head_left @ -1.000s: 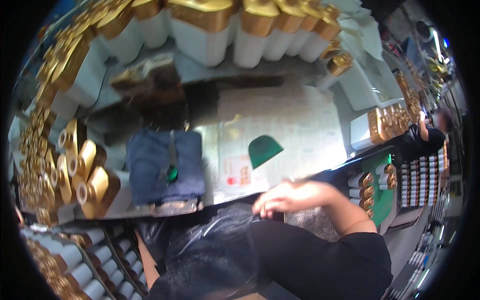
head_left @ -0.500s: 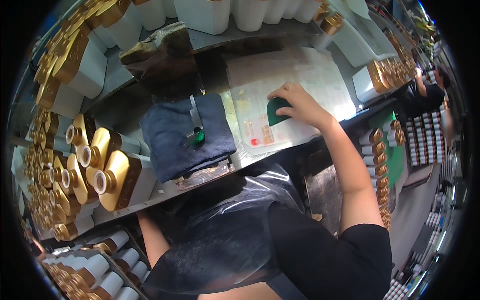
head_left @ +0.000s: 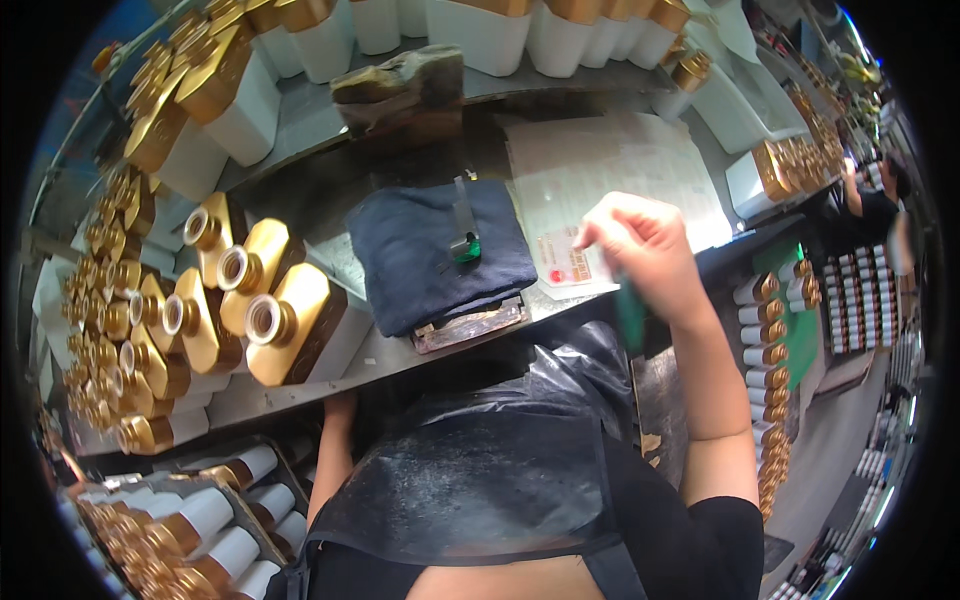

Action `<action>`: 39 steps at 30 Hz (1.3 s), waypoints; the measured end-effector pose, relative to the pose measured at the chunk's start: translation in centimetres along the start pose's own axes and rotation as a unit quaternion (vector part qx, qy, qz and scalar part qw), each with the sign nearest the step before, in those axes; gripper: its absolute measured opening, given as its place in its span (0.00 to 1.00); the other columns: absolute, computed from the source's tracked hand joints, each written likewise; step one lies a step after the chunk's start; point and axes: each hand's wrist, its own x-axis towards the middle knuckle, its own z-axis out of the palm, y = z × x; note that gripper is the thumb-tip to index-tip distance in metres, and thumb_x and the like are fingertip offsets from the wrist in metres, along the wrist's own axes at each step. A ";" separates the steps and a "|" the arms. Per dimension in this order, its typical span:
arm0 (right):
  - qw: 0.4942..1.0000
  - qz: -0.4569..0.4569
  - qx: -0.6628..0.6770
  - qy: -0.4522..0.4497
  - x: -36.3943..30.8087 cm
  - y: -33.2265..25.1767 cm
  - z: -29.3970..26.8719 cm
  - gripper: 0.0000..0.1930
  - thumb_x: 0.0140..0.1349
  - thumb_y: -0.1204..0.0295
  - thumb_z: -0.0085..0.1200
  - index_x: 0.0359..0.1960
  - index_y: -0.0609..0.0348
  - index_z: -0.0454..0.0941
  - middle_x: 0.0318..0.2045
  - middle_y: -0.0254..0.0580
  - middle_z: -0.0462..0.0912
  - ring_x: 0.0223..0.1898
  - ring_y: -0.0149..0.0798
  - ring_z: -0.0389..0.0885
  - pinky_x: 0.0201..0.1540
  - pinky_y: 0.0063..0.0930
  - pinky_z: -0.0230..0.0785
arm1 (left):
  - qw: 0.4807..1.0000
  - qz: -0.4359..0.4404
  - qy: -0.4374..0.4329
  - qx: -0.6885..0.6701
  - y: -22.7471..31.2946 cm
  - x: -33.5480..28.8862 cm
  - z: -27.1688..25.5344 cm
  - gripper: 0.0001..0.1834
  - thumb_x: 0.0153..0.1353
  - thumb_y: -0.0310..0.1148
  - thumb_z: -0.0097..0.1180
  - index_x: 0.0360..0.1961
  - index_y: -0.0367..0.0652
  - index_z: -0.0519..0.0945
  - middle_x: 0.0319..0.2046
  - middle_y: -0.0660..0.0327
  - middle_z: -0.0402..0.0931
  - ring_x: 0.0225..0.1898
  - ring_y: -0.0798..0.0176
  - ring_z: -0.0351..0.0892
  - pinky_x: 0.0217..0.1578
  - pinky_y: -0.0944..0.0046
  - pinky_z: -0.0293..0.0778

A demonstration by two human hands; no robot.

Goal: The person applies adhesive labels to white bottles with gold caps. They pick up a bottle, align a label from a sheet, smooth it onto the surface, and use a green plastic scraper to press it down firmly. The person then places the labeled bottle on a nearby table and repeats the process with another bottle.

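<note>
My right hand (head_left: 640, 245) is raised over the near edge of a pale translucent sheet (head_left: 640, 150), fingers curled. A flat green scraper-like piece (head_left: 630, 315), smeared by motion, hangs from it. Gold-coloured printing and a red dot (head_left: 556, 276) show at the sheet's near left corner. To the left lies a folded dark blue cloth (head_left: 410, 270) on a block. A metal strip-like tool (head_left: 463, 220) with a green end rests on the cloth. My left hand (head_left: 341, 404) is low by the bench's front edge, its fingers hidden there.
White bottles with gold shoulders (head_left: 290, 325) crowd the bench's left side. More white-and-gold containers (head_left: 480, 35) line the back. A worn block (head_left: 400, 90) stands behind the cloth. Bottles in a crate (head_left: 215, 510) sit lower left. Another person (head_left: 880, 205) is at the far right.
My right hand has lifted off the sheet and come nearer to me, with the green piece swinging down below it. The view has shifted, so the bench appears further right.
</note>
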 end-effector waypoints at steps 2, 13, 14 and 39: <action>0.976 -0.124 -0.180 -0.016 0.6 -1.6 2.8 0.04 0.60 0.72 0.59 0.31 0.59 0.81 0.22 0.37 0.80 0.25 0.35 0.80 0.29 0.27 0.70 | 1.000 -0.006 -0.028 -0.003 2.8 -0.3 -1.1 0.15 0.66 0.30 0.48 0.50 0.34 0.76 0.46 0.43 0.78 0.47 0.34 0.76 0.51 0.51 0.72; 0.939 0.029 0.295 -0.173 1.0 -0.7 2.1 0.18 0.65 0.74 0.54 0.56 0.61 0.69 0.40 0.40 0.78 0.38 0.27 0.78 0.27 0.18 0.68 | 0.971 0.039 -0.019 -0.233 33.5 9.8 -17.8 0.12 0.57 0.20 0.59 0.43 0.41 0.83 0.39 0.55 0.83 0.39 0.54 0.82 0.43 0.62 0.75; 0.928 0.074 0.326 -0.167 1.0 -0.4 1.9 0.20 0.65 0.72 0.54 0.57 0.62 0.68 0.39 0.41 0.78 0.36 0.26 0.78 0.24 0.15 0.65 | 0.978 0.081 0.004 -0.193 34.3 11.7 -17.2 0.15 0.57 0.21 0.60 0.47 0.42 0.81 0.41 0.53 0.82 0.41 0.51 0.80 0.44 0.61 0.74; 0.968 -0.180 0.045 -0.170 1.0 1.4 1.5 0.35 0.58 0.74 0.61 0.64 0.64 0.56 0.52 0.54 0.79 0.49 0.41 0.84 0.30 0.14 0.71 | 0.977 0.179 0.069 -0.097 36.2 19.6 -13.0 0.20 0.48 0.31 0.69 0.44 0.43 0.80 0.39 0.60 0.81 0.42 0.54 0.79 0.52 0.54 0.69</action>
